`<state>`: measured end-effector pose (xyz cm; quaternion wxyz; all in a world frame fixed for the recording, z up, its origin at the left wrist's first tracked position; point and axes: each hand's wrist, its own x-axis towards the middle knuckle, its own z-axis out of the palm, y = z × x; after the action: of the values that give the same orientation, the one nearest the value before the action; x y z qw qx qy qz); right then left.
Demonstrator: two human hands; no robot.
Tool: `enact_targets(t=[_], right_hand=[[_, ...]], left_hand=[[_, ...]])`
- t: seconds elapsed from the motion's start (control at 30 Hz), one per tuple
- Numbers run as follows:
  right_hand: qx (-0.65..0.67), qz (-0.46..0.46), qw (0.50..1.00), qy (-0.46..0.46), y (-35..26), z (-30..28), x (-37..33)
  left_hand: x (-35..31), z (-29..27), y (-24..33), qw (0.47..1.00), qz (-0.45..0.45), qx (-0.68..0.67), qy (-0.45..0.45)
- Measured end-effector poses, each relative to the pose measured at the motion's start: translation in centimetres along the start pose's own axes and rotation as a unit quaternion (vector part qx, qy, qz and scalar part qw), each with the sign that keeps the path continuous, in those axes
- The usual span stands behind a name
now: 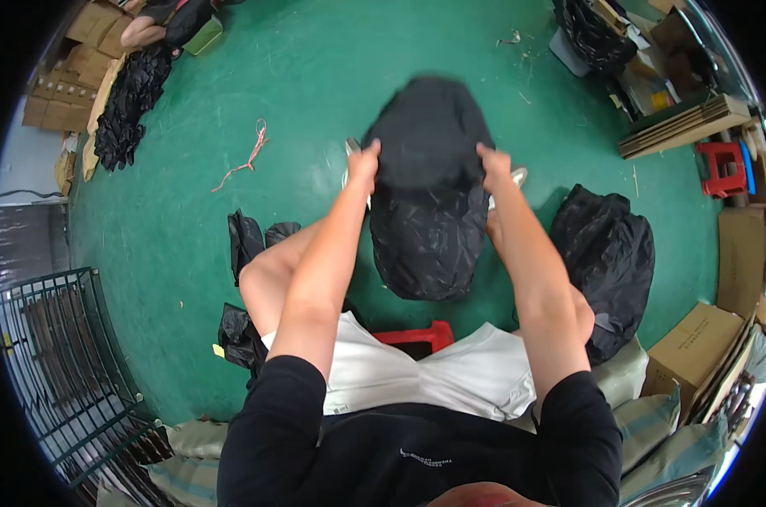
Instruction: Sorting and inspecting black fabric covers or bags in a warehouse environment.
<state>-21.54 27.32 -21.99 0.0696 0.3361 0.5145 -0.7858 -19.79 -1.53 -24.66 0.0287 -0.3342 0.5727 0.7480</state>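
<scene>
Green floor point(307, 68), with cardboard boxes point(70, 93) stacked at upper left and a pink cord point(256, 152) left of centre. Principal item: one black sack, point(425, 245) located at the centre of the frame, between the person's legs. Left hand point(365, 165): clamped on the sack's left edge. Right hand point(494, 166): clamped on its right edge. Step in hand, by judgement: spreading or turning the sack from both sides; the next move seemed to call for an even two-handed grip. Condition: upper part matte and motion-blurred, lower part glossy, creased, rounded at the bottom; contents, if any, could not be told. Adjacent: black bundle point(607, 262), right of centre.
</scene>
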Motion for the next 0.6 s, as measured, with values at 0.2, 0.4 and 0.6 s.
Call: enact_targets(t=[0.2, 0.4, 0.6], right_hand=[[-0.138, -0.012, 0.987, 0.075, 6.0, -3.1, -2.8], [-0.262, -0.015, 0.963, 0.058, 8.8, -6.2, -9.3], [-0.150, 0.068, 0.986, -0.020, 10.2, -8.7, -14.6]], left_hand=[[-5.7, -5.3, -4.8, 0.990, -0.043, 0.131, 0.007], [-11.9, -9.7, -8.4, 0.954, -0.049, 0.295, 0.013], [-16.2, -10.9, -10.8, 0.994, -0.034, 0.094, -0.036]])
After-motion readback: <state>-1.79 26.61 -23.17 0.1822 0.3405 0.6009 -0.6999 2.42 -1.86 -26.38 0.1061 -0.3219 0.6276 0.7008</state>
